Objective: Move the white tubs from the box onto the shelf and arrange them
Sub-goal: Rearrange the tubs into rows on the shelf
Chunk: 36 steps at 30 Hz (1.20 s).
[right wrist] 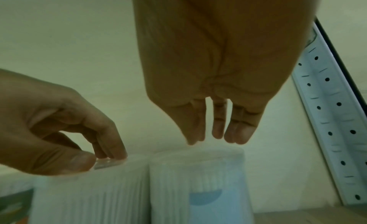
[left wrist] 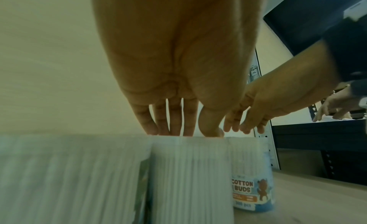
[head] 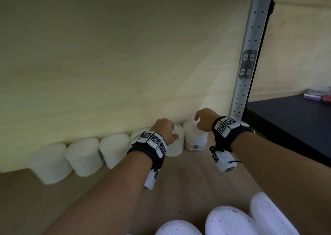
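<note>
Several white tubs stand in a row along the shelf's back wall [head: 107, 64]. My left hand [head: 171, 130] is over the second tub from the right [head: 176, 146]. Its thumb and fingers pinch that tub's lid rim, as seen in the right wrist view, where my left hand [right wrist: 99, 158] is on the tub [right wrist: 93, 196]. My right hand [head: 202, 118] hangs just above the rightmost tub [head: 196, 141], which carries a blue "Cotton Buds" label [left wrist: 252, 191]. Its fingers [right wrist: 218, 133] point down, relaxed, and hold nothing.
A perforated metal upright [head: 250, 55] stands right of the last tub, with a dark shelf [head: 286, 127] beyond it. More tubs [head: 84, 156] line the wall to the left. White rounded tops [head: 229, 222] sit at the lower edge. Bare wooden shelf board [head: 188, 177] lies in front.
</note>
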Motion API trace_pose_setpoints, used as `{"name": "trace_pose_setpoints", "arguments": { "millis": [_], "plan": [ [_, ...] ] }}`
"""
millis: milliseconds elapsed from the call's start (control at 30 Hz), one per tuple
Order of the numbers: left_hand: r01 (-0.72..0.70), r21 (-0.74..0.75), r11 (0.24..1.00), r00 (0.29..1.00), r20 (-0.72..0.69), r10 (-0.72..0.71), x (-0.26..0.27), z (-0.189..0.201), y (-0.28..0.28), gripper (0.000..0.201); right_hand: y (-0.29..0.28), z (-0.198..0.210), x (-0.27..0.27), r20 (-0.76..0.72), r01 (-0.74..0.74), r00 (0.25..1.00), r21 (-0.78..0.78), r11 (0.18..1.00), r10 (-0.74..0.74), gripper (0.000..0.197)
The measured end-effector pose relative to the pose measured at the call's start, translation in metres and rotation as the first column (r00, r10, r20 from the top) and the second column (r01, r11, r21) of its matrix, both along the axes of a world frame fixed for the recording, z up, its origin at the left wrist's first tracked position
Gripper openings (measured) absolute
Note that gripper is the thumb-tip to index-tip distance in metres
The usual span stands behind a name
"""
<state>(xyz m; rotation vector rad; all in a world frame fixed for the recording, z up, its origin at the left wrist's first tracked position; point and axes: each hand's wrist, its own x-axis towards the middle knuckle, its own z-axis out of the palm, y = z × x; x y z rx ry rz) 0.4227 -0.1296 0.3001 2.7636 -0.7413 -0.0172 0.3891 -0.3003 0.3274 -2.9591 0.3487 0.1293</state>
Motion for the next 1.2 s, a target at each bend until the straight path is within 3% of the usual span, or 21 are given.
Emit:
{"name": "trace_pose_setpoints", "arguments": {
  "millis": [167, 733, 867, 1200],
  "plan": [
    [0.003, 0.020, 1.000, 1.000, 0.001, -0.003, -0.0002, 0.0024, -0.0001, 0.043, 0.0010, -0.0084, 0.0020, -0.032, 0.003, 0.999, -0.043, 0.999, -0.005, 0.058],
    [-0.005, -0.002, 1.000, 1.000, -0.001, 0.005, -0.0022, 0.0033, -0.0008, 0.045, -0.0035, 0.0004, 0.0005, -0.031, -0.100, 0.994, 0.019, 0.995, 0.100, 0.037],
    [0.003, 0.002, 1.000, 1.000, -0.006, -0.003, -0.0033, 0.0044, -0.0012, 0.045, -0.0005, -0.0015, 0.0013, -0.048, -0.104, 0.993, -0.008, 0.995, 0.104, 0.051],
    [0.006, 0.004, 1.000, 1.000, -0.009, -0.006, -0.0061, 0.0046, -0.0013, 0.043, -0.0036, -0.0014, 0.0007, -0.045, -0.155, 0.987, -0.026, 0.988, 0.154, 0.046]
  ]
}}
